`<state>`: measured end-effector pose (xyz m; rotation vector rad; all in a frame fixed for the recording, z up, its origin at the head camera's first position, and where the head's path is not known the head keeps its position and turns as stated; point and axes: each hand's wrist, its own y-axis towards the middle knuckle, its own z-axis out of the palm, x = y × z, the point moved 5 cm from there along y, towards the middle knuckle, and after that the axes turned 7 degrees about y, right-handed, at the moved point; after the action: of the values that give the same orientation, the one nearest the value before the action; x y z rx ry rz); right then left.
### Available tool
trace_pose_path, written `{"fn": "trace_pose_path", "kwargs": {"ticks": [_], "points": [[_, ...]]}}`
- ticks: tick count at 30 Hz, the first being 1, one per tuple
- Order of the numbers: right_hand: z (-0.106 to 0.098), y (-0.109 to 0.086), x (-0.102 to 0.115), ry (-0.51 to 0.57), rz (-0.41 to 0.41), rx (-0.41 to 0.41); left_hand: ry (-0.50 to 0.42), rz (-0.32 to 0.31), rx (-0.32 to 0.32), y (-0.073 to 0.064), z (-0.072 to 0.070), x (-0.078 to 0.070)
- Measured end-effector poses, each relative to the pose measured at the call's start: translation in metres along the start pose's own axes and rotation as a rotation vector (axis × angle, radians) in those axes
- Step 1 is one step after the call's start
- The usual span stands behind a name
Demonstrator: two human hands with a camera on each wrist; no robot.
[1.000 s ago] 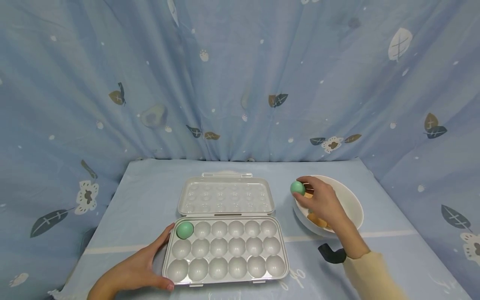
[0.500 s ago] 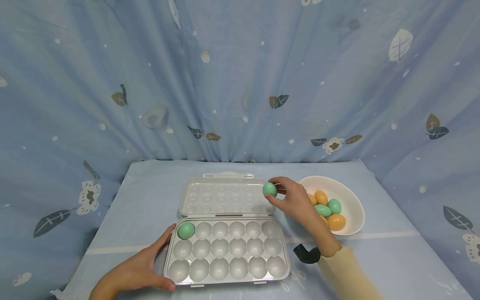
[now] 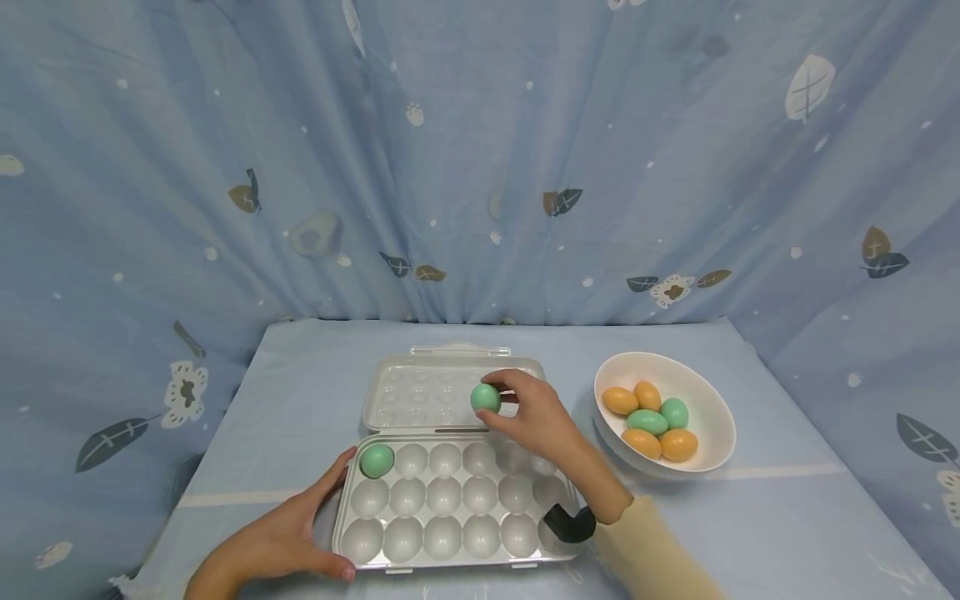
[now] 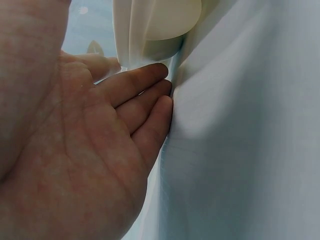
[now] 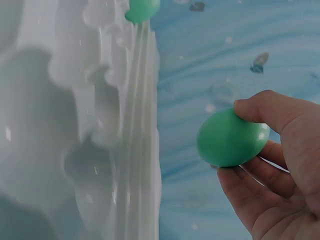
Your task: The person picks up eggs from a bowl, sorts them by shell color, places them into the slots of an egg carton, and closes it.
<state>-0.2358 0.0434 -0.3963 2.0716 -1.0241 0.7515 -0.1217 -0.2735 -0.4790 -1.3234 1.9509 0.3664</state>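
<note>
My right hand (image 3: 536, 414) pinches a green egg (image 3: 486, 400) between thumb and fingertips, above the hinge side of the egg tray (image 3: 461, 533). In the right wrist view the same green egg (image 5: 230, 139) lies sideways in the grip. A second green egg (image 3: 377, 460) sits in the tray's far left hollow. The tray's clear lid (image 3: 420, 392) lies folded back behind it. My left hand (image 3: 281, 533) is at the tray's left side, thumb at the front corner and fingers along the edge. In the left wrist view its fingers (image 4: 137, 82) are extended beside the tray wall.
To the right stands a white bowl (image 3: 712, 417) holding several orange and green eggs (image 3: 647, 422). A black band piece (image 3: 570, 523) at the right wrist overlaps the tray's front right corner. Behind the cloth-covered table (image 3: 780, 517) hangs a blue patterned curtain (image 3: 480, 167).
My right hand has carried the green egg left from over the bowl to above the tray's hinge, uncovering the eggs in the bowl. My left hand stays at the tray.
</note>
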Motion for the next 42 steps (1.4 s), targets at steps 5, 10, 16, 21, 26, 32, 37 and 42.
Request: {"fn": "trace_pose_path", "kwargs": {"ticks": [5,10,16,21,26,32,37,42], "points": [[0.02,0.004,0.005,0.026,-0.038,0.022,-0.018,0.013,-0.005,-0.001,-0.001,-0.002],[0.035,0.004,0.012,0.066,-0.06,0.045,-0.002,0.019,-0.009,0.0,-0.001,-0.003],[0.053,0.004,0.017,0.12,-0.05,0.087,0.009,0.009,-0.013,-0.001,-0.001,-0.003],[0.07,0.002,0.02,0.123,-0.047,0.148,-0.001,-0.009,-0.002,0.0,0.0,-0.003],[0.081,0.002,0.023,0.082,-0.081,0.179,-0.02,-0.005,0.004,0.0,0.0,-0.003],[0.088,0.004,0.025,0.011,-0.078,0.219,-0.046,0.012,0.001,-0.001,0.0,-0.003],[0.094,0.004,0.022,-0.029,-0.04,0.261,-0.046,0.013,0.001,-0.001,-0.001,-0.002],[0.098,0.004,0.022,-0.044,-0.044,0.282,-0.04,0.016,0.0,-0.001,0.0,-0.001]]}}
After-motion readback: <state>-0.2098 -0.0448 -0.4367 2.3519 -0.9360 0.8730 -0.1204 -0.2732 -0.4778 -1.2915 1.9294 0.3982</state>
